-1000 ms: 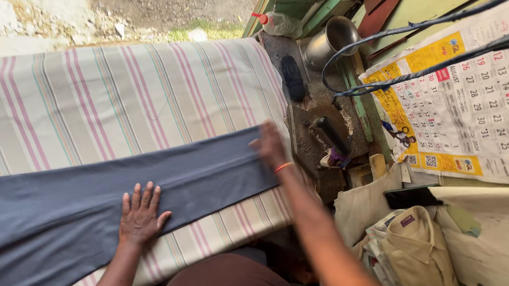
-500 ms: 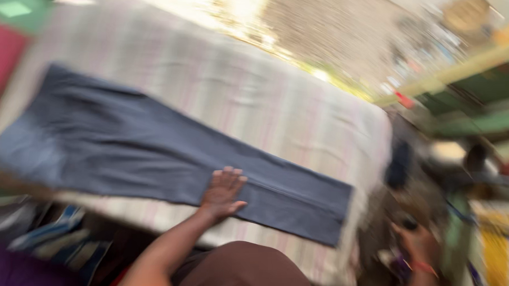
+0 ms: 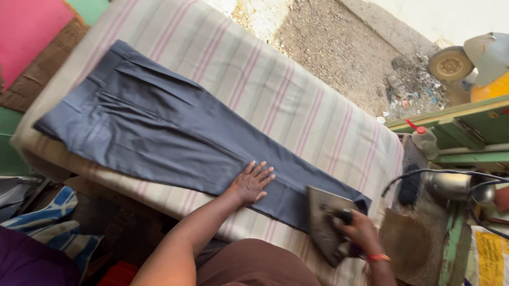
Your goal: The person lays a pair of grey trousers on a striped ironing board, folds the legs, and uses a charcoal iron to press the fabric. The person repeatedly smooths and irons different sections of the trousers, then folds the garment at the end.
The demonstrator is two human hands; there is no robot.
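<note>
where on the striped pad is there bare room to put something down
Bare striped pad runs along the far side of the grey trousers, widest toward the right end. Crowded at the near right corner: iron, right hand, left hand.

The left hand (image 3: pixel 251 181) lies flat, palm down, fingers spread, arm reaching forward. The right hand (image 3: pixel 356 229) is fisted in a grip, near right.
</note>
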